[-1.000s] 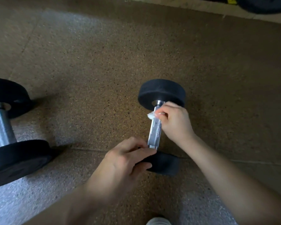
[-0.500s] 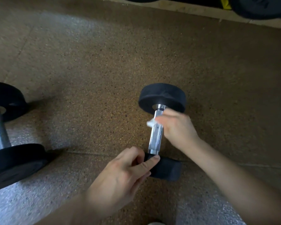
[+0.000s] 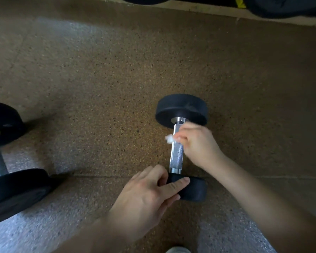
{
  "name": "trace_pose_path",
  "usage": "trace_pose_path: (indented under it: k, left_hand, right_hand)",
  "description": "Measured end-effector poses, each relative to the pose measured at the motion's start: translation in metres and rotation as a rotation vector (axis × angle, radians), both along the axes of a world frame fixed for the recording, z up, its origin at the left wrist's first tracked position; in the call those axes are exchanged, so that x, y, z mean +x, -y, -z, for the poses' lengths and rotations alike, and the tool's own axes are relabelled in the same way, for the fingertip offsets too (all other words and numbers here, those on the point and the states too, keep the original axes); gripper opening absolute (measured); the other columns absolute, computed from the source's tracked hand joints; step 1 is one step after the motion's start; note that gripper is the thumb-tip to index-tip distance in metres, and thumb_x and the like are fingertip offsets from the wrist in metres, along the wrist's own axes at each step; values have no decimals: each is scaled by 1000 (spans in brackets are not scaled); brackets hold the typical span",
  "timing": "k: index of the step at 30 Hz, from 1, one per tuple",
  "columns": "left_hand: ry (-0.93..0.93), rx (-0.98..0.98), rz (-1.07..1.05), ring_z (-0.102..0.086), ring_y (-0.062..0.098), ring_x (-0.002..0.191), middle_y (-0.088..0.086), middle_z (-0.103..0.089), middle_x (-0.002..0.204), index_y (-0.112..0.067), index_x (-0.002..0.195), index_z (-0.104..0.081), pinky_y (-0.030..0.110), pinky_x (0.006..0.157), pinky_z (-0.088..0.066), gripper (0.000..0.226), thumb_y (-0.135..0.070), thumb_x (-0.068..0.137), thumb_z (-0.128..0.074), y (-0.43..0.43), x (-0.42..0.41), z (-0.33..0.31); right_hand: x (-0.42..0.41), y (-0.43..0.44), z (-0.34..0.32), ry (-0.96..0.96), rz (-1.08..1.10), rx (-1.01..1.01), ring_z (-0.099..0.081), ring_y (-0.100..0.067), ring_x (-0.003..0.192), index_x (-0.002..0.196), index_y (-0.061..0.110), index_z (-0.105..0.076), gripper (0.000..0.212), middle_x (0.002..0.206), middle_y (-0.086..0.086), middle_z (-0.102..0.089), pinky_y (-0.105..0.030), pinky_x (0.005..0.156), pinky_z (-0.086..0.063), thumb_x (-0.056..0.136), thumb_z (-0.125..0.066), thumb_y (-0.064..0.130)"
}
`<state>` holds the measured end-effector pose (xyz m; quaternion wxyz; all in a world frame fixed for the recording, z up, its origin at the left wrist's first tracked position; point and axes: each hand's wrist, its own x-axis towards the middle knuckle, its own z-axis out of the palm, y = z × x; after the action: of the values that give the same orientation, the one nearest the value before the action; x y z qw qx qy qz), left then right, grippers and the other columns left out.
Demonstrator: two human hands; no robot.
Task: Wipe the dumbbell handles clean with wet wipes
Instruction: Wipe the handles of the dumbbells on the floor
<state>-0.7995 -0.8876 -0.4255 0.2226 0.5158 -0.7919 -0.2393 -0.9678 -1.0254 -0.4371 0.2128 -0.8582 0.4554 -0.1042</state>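
Dumbbell handle (image 3: 177, 154), knurled chrome, runs away from me between the two black heads of the small dumbbell (image 3: 181, 108), which lies flat on the speckled brown rubber floor (image 3: 98, 70). My right hand (image 3: 199, 143) comes at the handle from its right side and sits on the upper part, just short of the far head (image 3: 193, 106). The fingers are curled over the bar and bunch a white wet wipe (image 3: 169, 138) against it. A tuft of the wipe sticks out past my fingertips on the handle's left side. The hand is a little blurred, so I cannot tell how far round the bar the fingers reach. Below that hand the rest of the handle is bare and bright down to its collar.

My left hand (image 3: 150, 194) is on the near head (image 3: 195, 190). The forefinger lies across its top edge, close to where the handle enters, and the other fingers curl round its left rim, gripping it. The right part of that head shows uncovered.

A floor seam (image 3: 98, 176) runs crosswise under the dumbbell's near end. Well to the left of the small dumbbell lies a larger dumbbell (image 3: 13, 190), also with black heads and a steel handle, partly cut off by the edge of the view. Beyond the far head, along a pale strip, sit dark weights (image 3: 281, 6) and a bit of yellow (image 3: 240, 2). Nearer to me than the near head, the pale toe of a shoe (image 3: 178, 250) just shows.
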Motion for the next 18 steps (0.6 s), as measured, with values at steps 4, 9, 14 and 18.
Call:
trace_pose_path:
  k: [4,9,14,18]
  left_hand:
    - [40,-1,22,-45,15,72,-5,-40,86,-41,134,-50,37,57,-48,40,-40,95,-43,2,-13,-2]
    - [-16,28,64,-49,14,75,-4,-45,89,-36,128,-58,32,62,-49,37,-38,92,-48,9,-12,-3]
    - [-79,38,81,-47,15,80,-5,-43,92,-33,132,-57,37,62,-47,51,-13,84,-61,3,-10,4]
    - [-69,20,123,-46,16,80,-3,-43,91,-28,130,-60,36,63,-45,45,-16,87,-57,10,-14,6]
  right_hand:
    - [-12,-14,-8,21,-44,94,-64,-14,79,87,11,-76,19,89,2,-67,-32,72,-54,88,-58,16]
    - [-5,5,-1,12,139,-34,-64,-19,81,90,8,-75,15,92,-3,-67,-39,72,-55,85,-63,3]
    - [-11,-15,-9,-2,33,96,-64,-15,83,91,11,-76,14,92,1,-68,-36,76,-54,86,-65,5]
    - [-8,5,-3,7,196,24,-64,-17,89,96,9,-76,15,99,-2,-68,-34,79,-52,87,-64,7]
